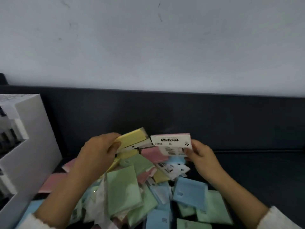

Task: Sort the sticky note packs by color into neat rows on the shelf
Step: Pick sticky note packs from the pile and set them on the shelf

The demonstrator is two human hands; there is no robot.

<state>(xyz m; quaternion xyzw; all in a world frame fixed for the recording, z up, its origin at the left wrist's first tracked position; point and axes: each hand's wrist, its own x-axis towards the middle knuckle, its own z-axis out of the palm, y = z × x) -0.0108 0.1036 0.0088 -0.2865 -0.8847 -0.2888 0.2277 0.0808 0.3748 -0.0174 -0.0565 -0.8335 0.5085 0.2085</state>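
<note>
Fingers of the left hand (99, 152) grip a flat yellow sticky note pack (132, 138); at its 3 o'clock, the right hand (203, 157) pinches a pink white-labelled pack (171, 142).

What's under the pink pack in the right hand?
Below the pink pack held by the right hand, the pile shows a second pink pack, a blue pack edge and white-labelled packs. Whatever lies deeper in the pile is covered.
</note>
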